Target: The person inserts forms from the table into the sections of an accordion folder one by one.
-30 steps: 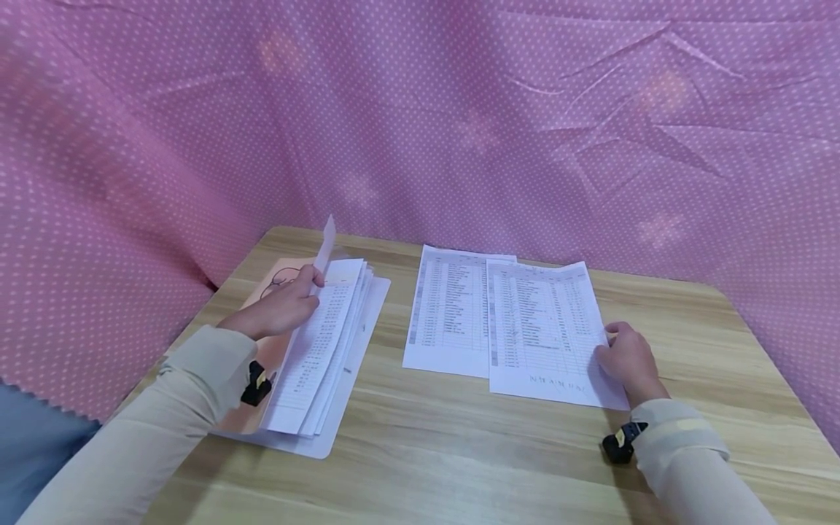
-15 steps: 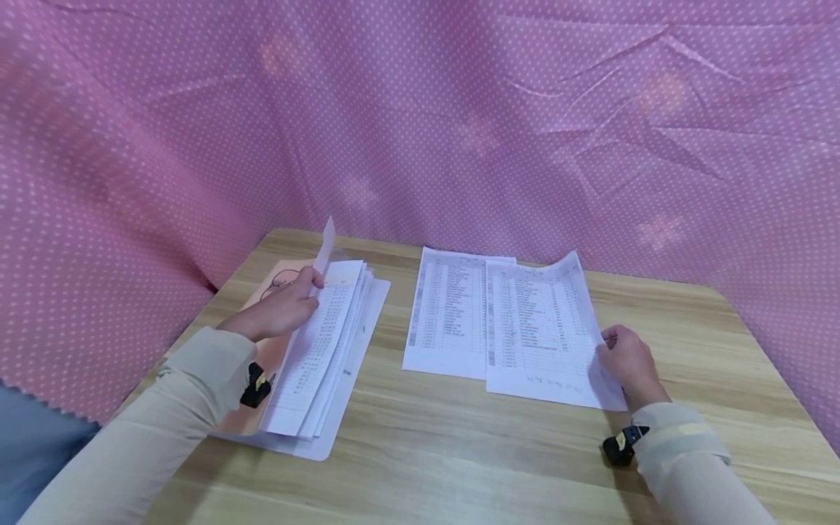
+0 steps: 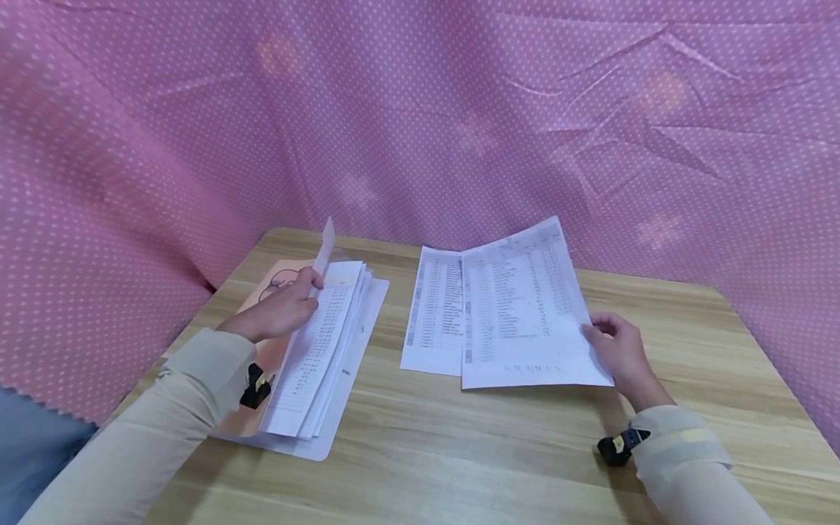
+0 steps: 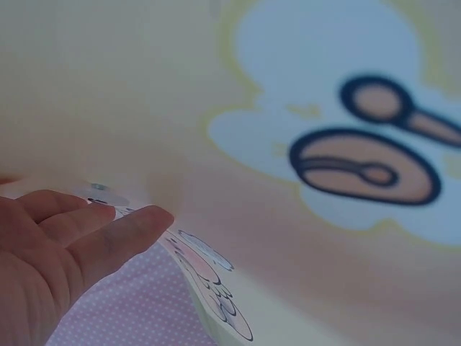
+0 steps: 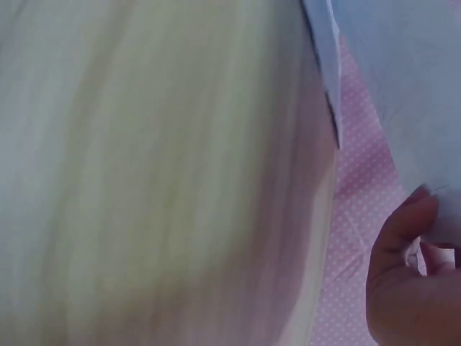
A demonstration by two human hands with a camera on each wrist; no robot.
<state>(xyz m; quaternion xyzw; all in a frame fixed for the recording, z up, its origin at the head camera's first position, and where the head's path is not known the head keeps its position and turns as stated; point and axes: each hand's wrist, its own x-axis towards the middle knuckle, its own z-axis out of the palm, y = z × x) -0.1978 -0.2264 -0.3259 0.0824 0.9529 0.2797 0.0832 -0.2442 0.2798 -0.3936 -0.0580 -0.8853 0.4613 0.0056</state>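
Observation:
My right hand [image 3: 617, 350] pinches the right edge of a printed sheet [image 3: 518, 313] and holds it lifted and tilted above the wooden table [image 3: 459, 452]. A second printed sheet [image 3: 433, 306] lies flat beneath it, partly covered. My left hand [image 3: 282, 306] rests on a stack of printed papers [image 3: 321, 343] inside an open peach folder [image 3: 272, 281] with a cartoon print, and holds one sheet's edge [image 3: 325, 244] raised. In the left wrist view my fingers [image 4: 108, 238] touch the folder's cartoon cover [image 4: 346, 158]. The right wrist view shows my fingers [image 5: 403, 238] gripping the sheet [image 5: 403, 94].
A pink dotted cloth [image 3: 420, 117] hangs close behind and around the table. Bare wood shows along the table's front and at the right [image 3: 709, 343]. A clear plastic sleeve [image 3: 357, 343] sticks out under the stack.
My right hand has lifted the right-hand sheet off the table and shifted it leftward, so it covers more of the sheet beneath. My left hand has not moved.

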